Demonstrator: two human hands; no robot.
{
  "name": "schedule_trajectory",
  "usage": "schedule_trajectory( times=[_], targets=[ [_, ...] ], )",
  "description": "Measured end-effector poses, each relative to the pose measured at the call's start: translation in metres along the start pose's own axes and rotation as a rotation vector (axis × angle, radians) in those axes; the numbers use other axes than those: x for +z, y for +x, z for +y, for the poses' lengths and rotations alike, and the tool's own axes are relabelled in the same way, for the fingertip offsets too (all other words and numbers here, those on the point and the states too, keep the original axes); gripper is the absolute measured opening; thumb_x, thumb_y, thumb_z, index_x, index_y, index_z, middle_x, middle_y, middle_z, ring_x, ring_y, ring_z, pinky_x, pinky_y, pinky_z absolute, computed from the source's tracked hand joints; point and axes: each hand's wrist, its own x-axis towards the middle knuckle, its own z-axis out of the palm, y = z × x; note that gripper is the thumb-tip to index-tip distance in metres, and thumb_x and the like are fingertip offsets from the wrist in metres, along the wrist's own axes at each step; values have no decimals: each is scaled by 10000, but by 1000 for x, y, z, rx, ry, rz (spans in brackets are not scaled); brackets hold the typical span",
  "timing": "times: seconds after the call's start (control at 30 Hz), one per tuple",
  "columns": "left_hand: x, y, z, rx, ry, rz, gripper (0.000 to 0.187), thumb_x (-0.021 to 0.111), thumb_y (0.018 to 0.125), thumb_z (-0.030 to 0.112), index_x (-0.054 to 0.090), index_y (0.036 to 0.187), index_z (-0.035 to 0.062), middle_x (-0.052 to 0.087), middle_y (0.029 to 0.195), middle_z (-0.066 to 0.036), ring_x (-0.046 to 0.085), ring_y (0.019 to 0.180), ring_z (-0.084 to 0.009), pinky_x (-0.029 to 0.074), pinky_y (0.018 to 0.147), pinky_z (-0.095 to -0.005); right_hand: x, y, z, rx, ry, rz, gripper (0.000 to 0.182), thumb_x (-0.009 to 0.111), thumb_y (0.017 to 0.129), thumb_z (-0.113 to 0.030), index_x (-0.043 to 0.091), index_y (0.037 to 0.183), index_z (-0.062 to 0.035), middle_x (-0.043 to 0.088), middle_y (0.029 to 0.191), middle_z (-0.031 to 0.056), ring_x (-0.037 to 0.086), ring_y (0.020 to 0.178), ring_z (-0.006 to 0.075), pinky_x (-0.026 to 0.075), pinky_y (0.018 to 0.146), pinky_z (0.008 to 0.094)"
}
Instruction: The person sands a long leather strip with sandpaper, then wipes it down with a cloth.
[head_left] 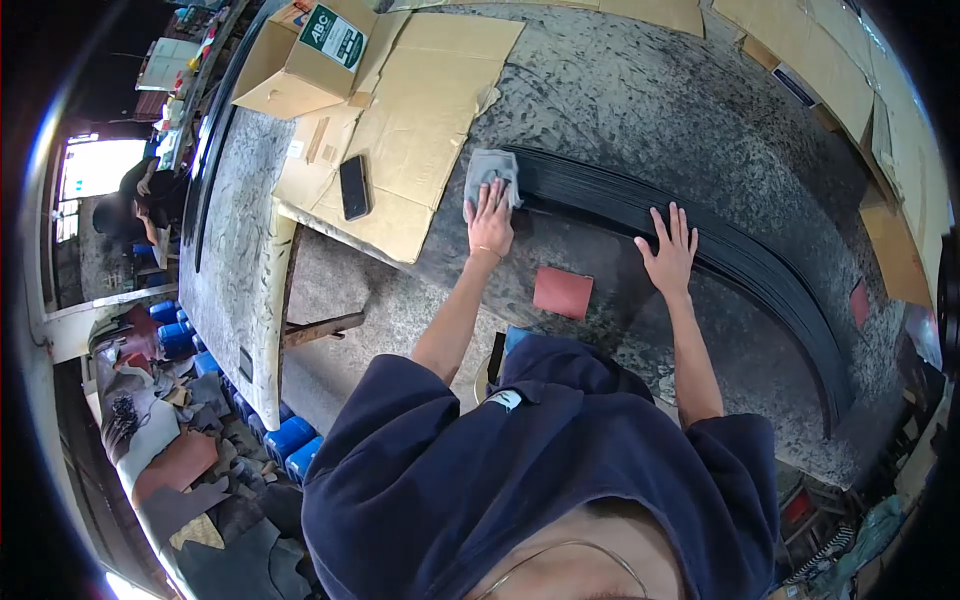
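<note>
A long, curved bundle of thin black strips (620,190) lies across the dark, worn work table. At the bundle's left end, my left hand (489,222) holds a folded grey cloth (492,164) down, with its fingers lying over it. My right hand (670,252) is open, its fingers spread and resting on the near edge of the strips, around the middle of the bundle. A reddish rectangular piece (563,292) lies on the table between my two forearms.
To the left, a black phone (355,188) rests on flattened cardboard (425,110) below an open carton (305,60). Cardboard lines the far right edge. Scraps of material (190,455) and blue containers (290,437) are at lower left. Another person (135,210) sits at far left.
</note>
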Motion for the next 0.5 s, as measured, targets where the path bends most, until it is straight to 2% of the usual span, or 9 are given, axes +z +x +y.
schedule_trajectory(
  times=[0.07,0.13,0.2,0.27,0.33,0.4,0.47,0.5],
  targets=[
    [-5,4,7,-34,-36,14,472,508,969,173,494,1436,106,351,1597,-79,264,1498,-304,196,1187,-584,3,0,0,-6,11,20,602,566,956,-518,468,1479,-236,299,1614,99,258,1495,306,195,1173,600],
    [2,10,37,171,-183,117,530,514,949,183,456,1468,90,385,1577,-76,290,1486,-298,218,1187,-539,4,0,-2,5,-14,33,588,557,964,-512,473,1476,-236,307,1610,99,263,1493,304,197,1171,601],
    [10,9,87,374,-263,71,503,506,954,204,482,1440,77,386,1575,-69,286,1487,-286,232,1193,-494,2,0,-2,7,-13,38,585,555,965,-509,474,1475,-235,317,1606,100,269,1490,305,204,1167,602],
    [4,4,126,621,-121,-177,506,513,952,216,483,1442,96,381,1577,-57,307,1475,-263,239,1195,-469,-1,0,-2,-3,2,22,593,561,959,-509,470,1477,-236,306,1610,101,264,1491,307,207,1166,602],
    [8,2,123,636,-99,-117,522,516,957,249,467,1459,112,359,1589,-41,312,1470,-232,237,1199,-455,-4,0,0,-1,-1,-12,598,565,955,-510,468,1479,-237,299,1613,101,261,1492,308,206,1169,599],
    [2,2,108,558,45,-168,535,523,960,272,452,1469,123,338,1601,-29,306,1472,-209,228,1204,-448,-3,0,2,4,1,-41,613,573,948,-514,459,1485,-239,279,1620,100,253,1493,311,205,1175,589],
    [4,6,72,416,94,-168,583,524,968,314,398,1501,117,322,1609,-37,297,1474,-223,227,1202,-459,-3,0,0,10,-14,-28,611,575,949,-510,461,1483,-237,287,1617,100,256,1492,311,207,1176,584],
    [0,12,54,316,149,-164,587,510,980,327,386,1508,103,316,1612,-43,291,1478,-234,219,1198,-498,-3,1,0,15,-9,-22,611,575,949,-510,461,1483,-237,287,1617,100,256,1492,311,207,1176,584]
  ],
)
